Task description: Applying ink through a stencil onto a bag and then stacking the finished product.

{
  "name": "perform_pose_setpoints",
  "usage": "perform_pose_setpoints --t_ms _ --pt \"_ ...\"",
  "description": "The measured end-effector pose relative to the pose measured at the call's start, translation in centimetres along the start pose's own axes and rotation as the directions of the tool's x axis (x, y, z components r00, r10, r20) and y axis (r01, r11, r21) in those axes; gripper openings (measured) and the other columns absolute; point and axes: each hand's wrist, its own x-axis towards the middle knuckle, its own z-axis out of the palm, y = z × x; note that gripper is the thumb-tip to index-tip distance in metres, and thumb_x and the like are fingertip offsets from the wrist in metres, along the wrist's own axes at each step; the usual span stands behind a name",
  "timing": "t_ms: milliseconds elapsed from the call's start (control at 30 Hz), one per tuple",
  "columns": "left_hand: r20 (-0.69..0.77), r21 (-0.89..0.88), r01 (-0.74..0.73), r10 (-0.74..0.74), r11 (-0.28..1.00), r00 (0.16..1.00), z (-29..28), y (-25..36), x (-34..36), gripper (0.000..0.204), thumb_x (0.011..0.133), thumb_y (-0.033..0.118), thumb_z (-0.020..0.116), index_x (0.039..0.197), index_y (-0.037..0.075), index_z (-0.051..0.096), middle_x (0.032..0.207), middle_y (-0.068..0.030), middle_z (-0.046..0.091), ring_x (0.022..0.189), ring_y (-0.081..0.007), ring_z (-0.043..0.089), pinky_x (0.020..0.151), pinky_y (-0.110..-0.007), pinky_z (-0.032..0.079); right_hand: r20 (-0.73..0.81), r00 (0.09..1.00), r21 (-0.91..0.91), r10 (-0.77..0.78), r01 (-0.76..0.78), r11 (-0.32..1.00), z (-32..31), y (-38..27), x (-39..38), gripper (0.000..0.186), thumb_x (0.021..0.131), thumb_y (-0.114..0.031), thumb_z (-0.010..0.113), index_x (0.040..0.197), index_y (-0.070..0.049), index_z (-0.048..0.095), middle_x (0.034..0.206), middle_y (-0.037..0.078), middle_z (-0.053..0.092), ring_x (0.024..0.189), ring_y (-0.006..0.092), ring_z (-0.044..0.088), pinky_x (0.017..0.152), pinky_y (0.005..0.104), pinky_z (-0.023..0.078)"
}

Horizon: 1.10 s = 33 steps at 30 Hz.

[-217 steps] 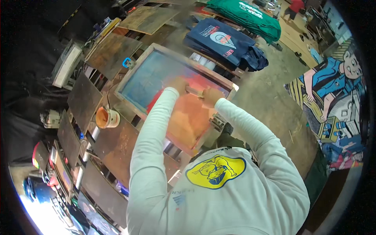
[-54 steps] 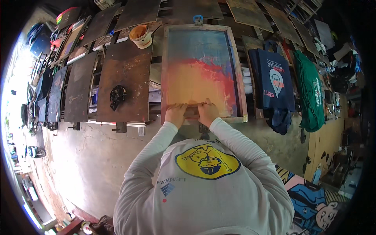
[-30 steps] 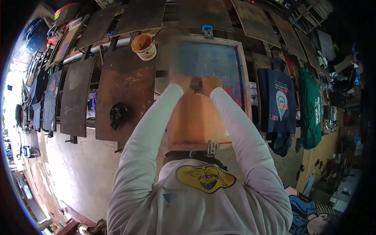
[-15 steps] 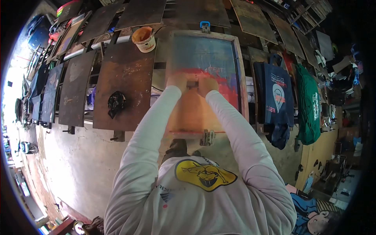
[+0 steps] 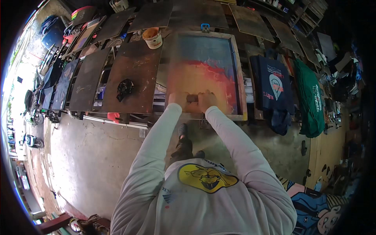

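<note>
My left hand (image 5: 178, 98) and my right hand (image 5: 205, 101) are closed on a short dark squeegee (image 5: 192, 98) held crosswise near the near end of a wooden-framed printing screen (image 5: 240, 81). The left fingers are blurred. The screen's mesh is blue-grey at the far end, with red and orange ink over the nearer part. A blue-handled clamp (image 5: 205, 27) is at the far edge. To the screen's left, a dark board (image 5: 135, 66) carries a crumpled black item (image 5: 125, 89), and a white bucket (image 5: 152, 41) with orange inside stands toward its back corner.
Right of the screen lie navy printed bags (image 5: 274, 90) and a green folded stack (image 5: 309, 98). Rows of worn boards (image 5: 86, 82) extend left and behind. A painted cartoon panel (image 5: 313, 211) lies at lower right; my feet (image 5: 182, 131) are on the concrete floor (image 5: 98, 152).
Over the last second my hands and the squeegee have moved from mid-screen toward its near end, showing more red ink behind them. The view has also shifted slightly since the earlier frames.
</note>
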Motion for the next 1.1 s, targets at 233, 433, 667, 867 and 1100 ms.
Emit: perform_pose_setpoints --t_ms 233,433,667,867,1100 --pt "0.118 0.029 -0.068 0.065 0.997 0.991 -2.0 0.9 -2.4 0.034 0.073 0.042 0.070 0.092 0.014 0.075 0.093 -0.0166 0.072 0.093 -0.0330 0.069 0.083 -0.044 0.055 0.173 0.982 0.133 -0.077 0.054 0.990 -7.4 -1.6 -3.3 0.039 0.073 -0.041 0.076 0.093 -0.008 0.073 0.092 0.015 0.070 0.091 0.0322 0.068 0.082 0.0434 0.055" --pt "0.111 0.026 -0.217 0.213 0.976 0.971 -1.8 -1.1 0.9 0.040 0.072 0.038 0.073 0.094 0.004 0.074 0.098 -0.0203 0.071 0.095 -0.0353 0.068 0.085 -0.046 0.054 0.227 0.945 0.095 -0.234 0.218 0.971 -3.6 2.0 2.3 0.035 0.069 -0.041 0.078 0.089 -0.012 0.073 0.090 0.014 0.071 0.088 0.0340 0.069 0.080 0.0448 0.055" --pt "0.149 -0.065 -0.028 0.038 0.997 0.988 -1.3 -5.1 11.1 0.053 0.069 0.050 0.077 0.100 0.007 0.073 0.101 -0.0202 0.070 0.097 -0.0346 0.068 0.087 -0.044 0.054 0.333 0.910 0.073 -0.248 0.238 0.969 -3.7 3.0 12.9 0.039 0.067 -0.044 0.076 0.092 -0.014 0.075 0.093 0.017 0.072 0.090 0.0348 0.069 0.083 0.0456 0.055" --pt "0.199 0.068 -0.217 0.200 0.974 0.960 -4.4 -2.9 17.0 0.054 0.069 0.054 0.075 0.103 0.012 0.074 0.102 -0.0183 0.071 0.095 -0.0348 0.069 0.087 -0.044 0.054 0.395 0.900 0.155 -0.182 0.130 0.979 -1.8 7.1 18.3 0.042 0.069 -0.048 0.075 0.091 -0.013 0.075 0.096 0.017 0.072 0.091 0.0363 0.069 0.084 0.0459 0.054" --pt "0.008 0.055 -0.120 0.120 0.991 0.993 -4.1 -4.8 22.1 0.037 0.074 0.042 0.073 0.101 0.016 0.071 0.097 -0.0152 0.071 0.094 -0.0342 0.068 0.083 -0.045 0.055 0.130 0.992 -0.032 -0.006 0.010 0.999 -2.0 5.7 22.4 0.034 0.080 -0.043 0.068 0.091 -0.012 0.074 0.094 0.020 0.071 0.089 0.0376 0.068 0.082 0.0474 0.054"
